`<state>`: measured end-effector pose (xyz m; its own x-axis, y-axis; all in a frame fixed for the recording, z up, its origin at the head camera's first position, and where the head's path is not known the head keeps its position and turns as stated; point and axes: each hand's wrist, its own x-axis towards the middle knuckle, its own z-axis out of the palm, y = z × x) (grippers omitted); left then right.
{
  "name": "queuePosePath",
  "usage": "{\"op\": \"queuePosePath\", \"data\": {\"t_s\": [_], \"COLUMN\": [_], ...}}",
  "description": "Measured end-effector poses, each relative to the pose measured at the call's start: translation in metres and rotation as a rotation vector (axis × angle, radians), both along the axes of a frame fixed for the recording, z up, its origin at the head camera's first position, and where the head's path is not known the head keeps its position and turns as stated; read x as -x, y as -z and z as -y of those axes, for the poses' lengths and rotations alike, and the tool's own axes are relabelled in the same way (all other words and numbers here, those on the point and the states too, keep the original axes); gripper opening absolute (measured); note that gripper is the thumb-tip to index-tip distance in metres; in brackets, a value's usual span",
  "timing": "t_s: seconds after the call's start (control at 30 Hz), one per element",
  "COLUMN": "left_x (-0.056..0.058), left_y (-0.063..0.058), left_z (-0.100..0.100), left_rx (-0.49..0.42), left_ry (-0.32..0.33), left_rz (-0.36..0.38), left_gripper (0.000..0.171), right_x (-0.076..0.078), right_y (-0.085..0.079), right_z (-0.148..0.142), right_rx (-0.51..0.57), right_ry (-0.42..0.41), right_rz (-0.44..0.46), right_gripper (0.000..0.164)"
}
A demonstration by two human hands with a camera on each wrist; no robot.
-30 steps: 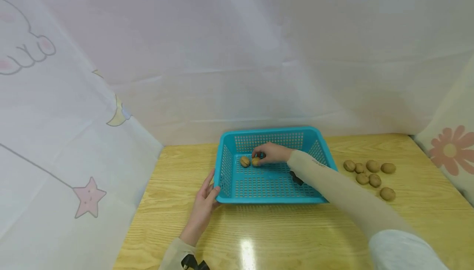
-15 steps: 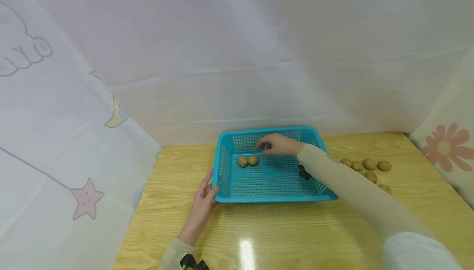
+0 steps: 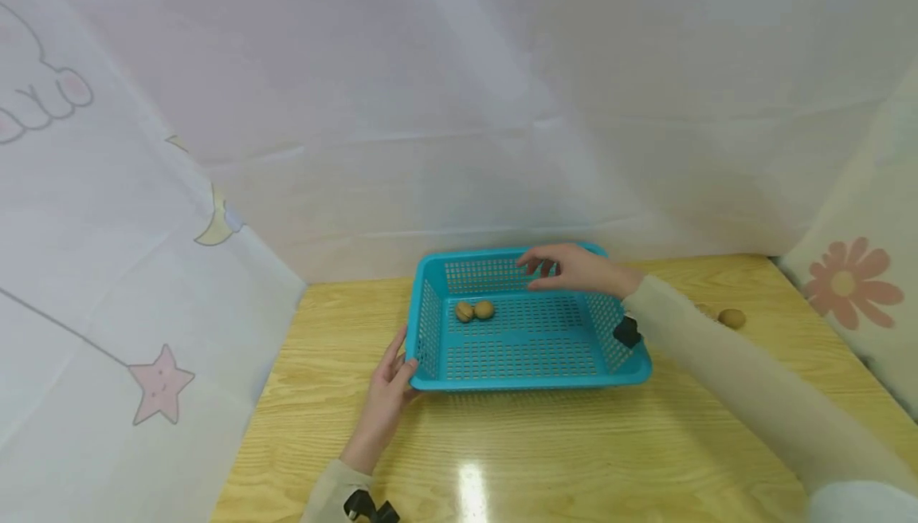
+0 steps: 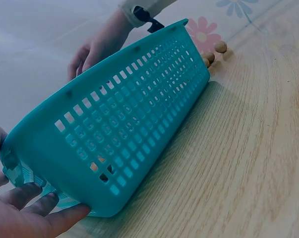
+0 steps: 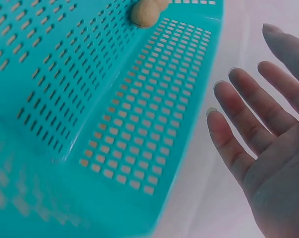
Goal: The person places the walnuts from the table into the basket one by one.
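A blue plastic basket (image 3: 527, 383) with slotted walls stands on the table. My left hand (image 3: 387, 387) holds its left end, thumb over the rim and fingers against the outer wall; the left wrist view shows these fingers (image 4: 32, 198) spread under the rim. Two walnuts (image 3: 475, 311) lie side by side on the basket floor toward the left. Over the basket's back right part hovers my right hand (image 3: 574, 266), its fingers loosely bent and holding nothing. In the right wrist view its fingers (image 5: 258, 109) are spread apart beside the basket wall.
More walnuts (image 3: 731, 318) lie on the wooden table (image 3: 559, 459) right of the basket, mostly hidden behind my right sleeve (image 3: 731, 371). A pale printed cloth (image 3: 459, 108) hangs behind the table and along its sides.
My right hand has let go of a walnut beside the other one in the basket, then risen and moved right. The left hand keeps its hold on the basket.
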<state>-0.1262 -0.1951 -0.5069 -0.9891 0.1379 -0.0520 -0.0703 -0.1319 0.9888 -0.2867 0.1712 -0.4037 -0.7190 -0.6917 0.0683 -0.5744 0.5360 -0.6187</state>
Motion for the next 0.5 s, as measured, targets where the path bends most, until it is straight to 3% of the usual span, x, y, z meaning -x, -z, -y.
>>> {"op": "queuePosePath", "data": {"t_s": [0.5], "left_x": [0.001], "left_y": [0.002], "left_z": [0.000], "left_rx": [-0.002], "left_ry": [-0.001], "left_rz": [0.014], "left_gripper": [0.065], "right_x": [-0.039], "right_y": [-0.012], "right_z": [-0.073], "right_rx": [0.033], "right_ry": [0.047], "right_rz": [-0.047], "right_gripper": [0.039]}}
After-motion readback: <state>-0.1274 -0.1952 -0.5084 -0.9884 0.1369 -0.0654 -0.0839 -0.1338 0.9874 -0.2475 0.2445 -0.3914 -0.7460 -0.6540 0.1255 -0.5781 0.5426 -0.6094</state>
